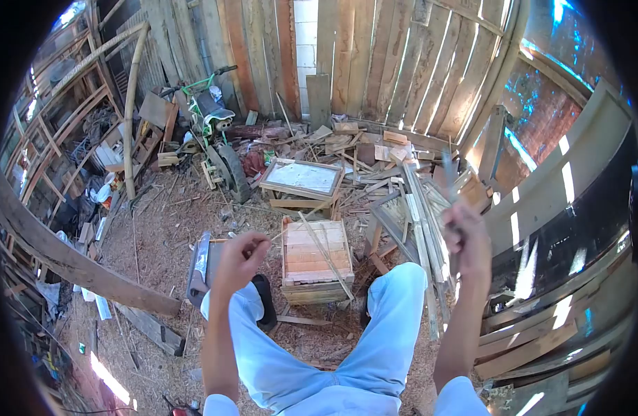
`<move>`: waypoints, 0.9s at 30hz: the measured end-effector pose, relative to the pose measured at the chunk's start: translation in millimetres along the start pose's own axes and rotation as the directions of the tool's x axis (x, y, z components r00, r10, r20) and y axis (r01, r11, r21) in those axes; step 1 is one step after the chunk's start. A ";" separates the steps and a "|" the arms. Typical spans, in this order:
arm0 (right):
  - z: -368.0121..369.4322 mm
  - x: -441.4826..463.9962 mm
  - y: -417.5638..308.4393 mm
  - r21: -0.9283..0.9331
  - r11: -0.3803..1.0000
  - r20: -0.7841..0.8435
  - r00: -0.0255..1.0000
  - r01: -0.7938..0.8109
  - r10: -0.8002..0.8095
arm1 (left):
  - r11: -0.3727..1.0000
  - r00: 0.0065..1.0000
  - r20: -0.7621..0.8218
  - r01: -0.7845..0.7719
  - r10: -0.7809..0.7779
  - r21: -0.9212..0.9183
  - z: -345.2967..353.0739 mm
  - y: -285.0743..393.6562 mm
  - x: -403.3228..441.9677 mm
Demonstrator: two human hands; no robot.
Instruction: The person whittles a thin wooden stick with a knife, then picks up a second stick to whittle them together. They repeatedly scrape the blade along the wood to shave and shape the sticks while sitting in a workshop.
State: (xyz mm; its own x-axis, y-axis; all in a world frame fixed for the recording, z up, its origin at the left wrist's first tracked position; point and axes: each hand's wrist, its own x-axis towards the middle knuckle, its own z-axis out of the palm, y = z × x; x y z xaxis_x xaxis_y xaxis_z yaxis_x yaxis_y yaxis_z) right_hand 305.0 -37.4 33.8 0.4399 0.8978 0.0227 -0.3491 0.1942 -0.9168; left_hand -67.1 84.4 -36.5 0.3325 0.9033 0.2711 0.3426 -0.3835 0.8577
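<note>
My right hand (466,239) is raised at the right, its fingers wrapped round what looks like a knife. The knife's grey blade (448,170) points up and is smeared by motion. My left hand (242,262) hovers above my left knee with its fingers curled in. Whether it pinches anything is unclear; a thin strip of wood shows just beyond the fingertips. Between my knees stands a wooden slatted crate (312,283), with a narrow wood strip (326,253) lying slanted across its top.
Behind the crate lies a framed white panel (301,177). A small green motorbike (218,132) leans at the back left. Scrap wood (381,149) is heaped along the plank wall, with long boards (424,243) at my right. A slanted beam (90,260) crosses the left side.
</note>
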 end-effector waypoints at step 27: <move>69.3 -17.2 45.7 -0.025 0.951 0.381 0.876 -0.310 0.295 | 0.927 0.941 -0.067 -0.313 0.333 0.206 42.5 69.7 -24.9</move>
State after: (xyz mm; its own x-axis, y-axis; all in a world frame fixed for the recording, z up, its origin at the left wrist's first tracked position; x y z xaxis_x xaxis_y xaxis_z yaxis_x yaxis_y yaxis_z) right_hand 224.1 -16.6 19.2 -0.0327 0.9946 -0.0989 -0.4476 -0.1031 -0.8883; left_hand -14.2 27.1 -2.1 0.3674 0.7350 0.5699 0.3946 -0.6780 0.6201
